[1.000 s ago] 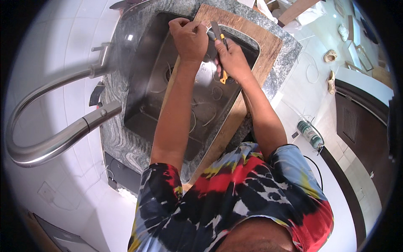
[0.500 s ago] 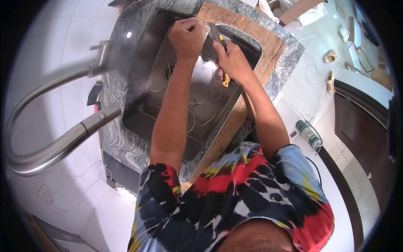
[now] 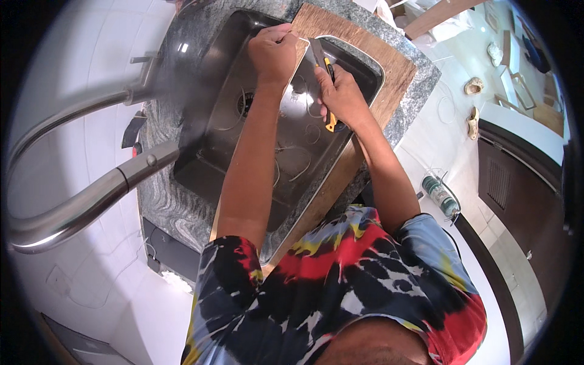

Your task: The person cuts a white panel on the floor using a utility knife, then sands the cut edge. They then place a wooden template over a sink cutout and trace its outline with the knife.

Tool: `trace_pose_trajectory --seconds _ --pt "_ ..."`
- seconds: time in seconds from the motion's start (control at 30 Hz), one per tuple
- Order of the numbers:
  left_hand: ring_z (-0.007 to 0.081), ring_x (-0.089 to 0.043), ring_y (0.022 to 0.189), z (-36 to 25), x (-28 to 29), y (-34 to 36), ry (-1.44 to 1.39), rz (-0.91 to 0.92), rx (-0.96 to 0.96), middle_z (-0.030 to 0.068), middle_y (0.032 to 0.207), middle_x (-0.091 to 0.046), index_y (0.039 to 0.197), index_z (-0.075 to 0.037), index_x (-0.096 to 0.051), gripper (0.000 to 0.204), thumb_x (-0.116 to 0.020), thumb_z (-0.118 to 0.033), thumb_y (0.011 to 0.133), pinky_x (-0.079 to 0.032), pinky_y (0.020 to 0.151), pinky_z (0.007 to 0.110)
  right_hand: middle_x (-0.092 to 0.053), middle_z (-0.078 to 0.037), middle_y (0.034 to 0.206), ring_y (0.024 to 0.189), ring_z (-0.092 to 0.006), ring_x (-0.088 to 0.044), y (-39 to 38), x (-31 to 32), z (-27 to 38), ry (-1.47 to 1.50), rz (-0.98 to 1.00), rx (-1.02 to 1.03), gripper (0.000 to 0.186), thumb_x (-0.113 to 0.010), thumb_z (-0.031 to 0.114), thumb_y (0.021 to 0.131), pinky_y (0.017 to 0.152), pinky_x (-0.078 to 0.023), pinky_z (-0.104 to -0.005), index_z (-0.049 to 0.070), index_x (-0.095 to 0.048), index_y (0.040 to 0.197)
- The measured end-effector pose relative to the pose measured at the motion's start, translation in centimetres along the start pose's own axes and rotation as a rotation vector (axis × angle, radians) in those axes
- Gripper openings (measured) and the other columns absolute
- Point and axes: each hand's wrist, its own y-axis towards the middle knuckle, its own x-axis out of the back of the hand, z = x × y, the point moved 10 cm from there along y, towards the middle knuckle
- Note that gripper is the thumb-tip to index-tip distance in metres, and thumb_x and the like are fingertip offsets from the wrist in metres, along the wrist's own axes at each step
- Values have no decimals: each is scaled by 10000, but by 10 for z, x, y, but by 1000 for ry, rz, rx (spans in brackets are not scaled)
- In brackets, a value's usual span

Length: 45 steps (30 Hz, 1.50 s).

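Observation:
My right hand [image 3: 345, 97] is wrapped round a yellow and black utility knife [image 3: 331, 121]. Its grey blade [image 3: 317, 53] points away from me, close to the far rim of a dark sink [image 3: 243, 158]. To its left, my left hand [image 3: 272, 59] is closed in a pinch at the same far rim; what its fingertips hold, if anything, is too small to make out. A thin white edge line [image 3: 378, 61] follows the rim, beside a wooden board [image 3: 395, 73]. Thin pale curled strips [image 3: 301, 171] lie on the sink floor.
A bent metal faucet [image 3: 131, 170] reaches in from the left over the grey stone countertop [image 3: 176, 207]. Wooden boarding also borders the sink's near right side. On the floor to the right are a green cylinder [image 3: 439, 193] and a pair of clogs [image 3: 473, 86].
The whole view has shifted slightly. My right hand and the knife sit a little farther right and lower in the picture. My left hand stays pinched at the far rim.

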Motion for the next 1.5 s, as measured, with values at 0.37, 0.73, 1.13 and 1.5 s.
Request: trace_pose_trajectory --seconds 0.37,0.73,1.13,1.5 --pt "195 -705 810 15 5 0 -187 -81 103 144 865 -750 696 54 -714 77 -695 22 763 -536 757 289 -557 -65 590 437 -149 -583 1 0 7 -65 26 33 377 -518 324 1037 405 -476 -309 -35 -519 923" --pt "180 -687 852 22 7 -5 -311 -145 211 148 922 -740 732 51 -719 77 -721 0 790 -519 805 291 -576 -96 604 456 -199 -616 -1 -9 7 -16 52 19 373 -524 305 1030 420 -488 -359 -46 -525 906" --pt "164 -666 830 18 12 -9 -184 -190 160 115 918 -732 762 39 -723 62 -721 -11 798 -514 769 295 -581 -97 589 474 -197 -628 -11 -19 -5 24 69 -15 369 -537 306 1024 451 -505 -359 -50 -531 927" --pt "353 -683 928 -17 68 -4 658 -73 -109 215 974 -707 980 71 -705 481 -679 -404 908 -518 837 416 -617 -147 601 516 -251 -666 -14 -15 5 -110 23 62 375 -538 317 1015 517 -524 -387 -54 -564 965"
